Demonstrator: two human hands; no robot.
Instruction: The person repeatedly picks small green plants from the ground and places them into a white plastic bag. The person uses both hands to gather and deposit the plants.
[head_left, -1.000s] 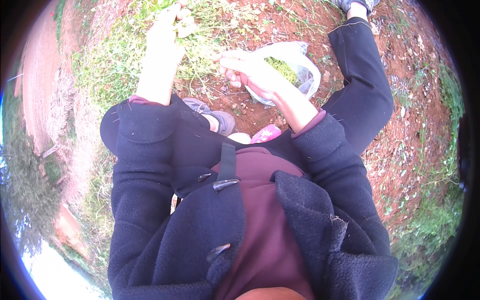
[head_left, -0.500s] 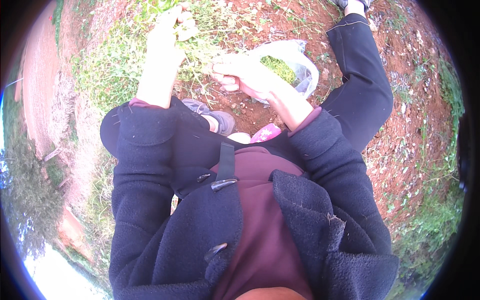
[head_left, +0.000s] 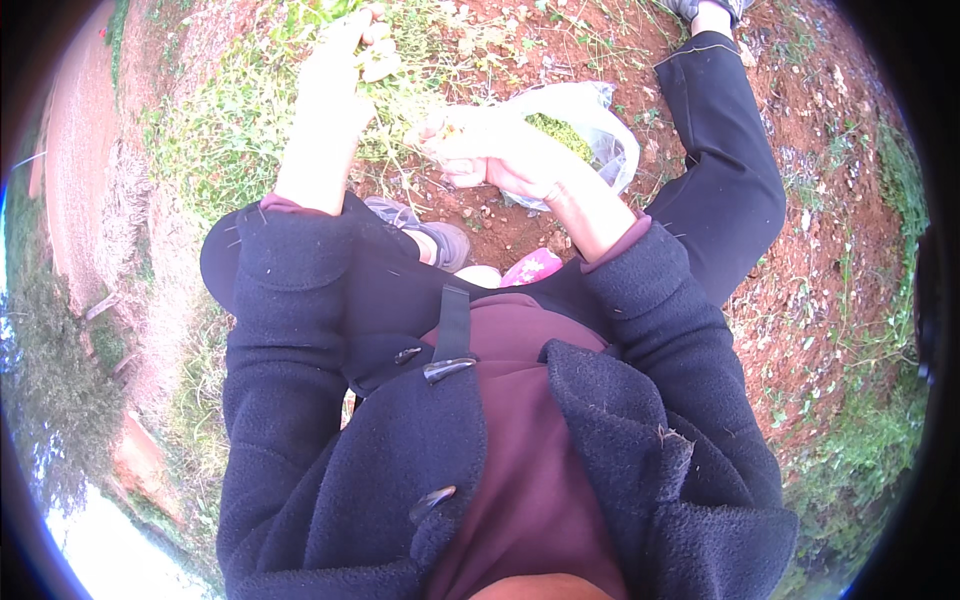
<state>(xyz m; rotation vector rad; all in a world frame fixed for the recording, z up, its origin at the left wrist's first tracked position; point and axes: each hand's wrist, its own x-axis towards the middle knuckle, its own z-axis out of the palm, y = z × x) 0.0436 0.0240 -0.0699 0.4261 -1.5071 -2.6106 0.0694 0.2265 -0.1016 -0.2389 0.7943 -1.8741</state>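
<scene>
My left hand point(head_left: 345, 85) is closed round green plant stems point(head_left: 325, 10) at the upper left, washed out by bright light. My right hand point(head_left: 485, 150) is closed just right of it, fingers curled inward; whatever is between its fingertips is too small and pale to name. Behind the right hand lies an open white translucent plastic bag point(head_left: 610, 150) holding small green pieces point(head_left: 555, 130). A loose heap of pulled green plants point(head_left: 210, 140) lies under and beside my left hand.
I sit on reddish soil point(head_left: 800, 300) with scattered weeds. My bent right leg point(head_left: 720, 190) borders the bag; my left shoe point(head_left: 445, 240) is below my hands, beside a pink patterned item point(head_left: 530, 268). Dirt ground point(head_left: 80, 200) and shrubs point(head_left: 50, 370) show at the left.
My right hand shifted slightly leftward and has edged back a little, its fingers moving at the tips. My left hand moved only slightly. The bag stays in place.
</scene>
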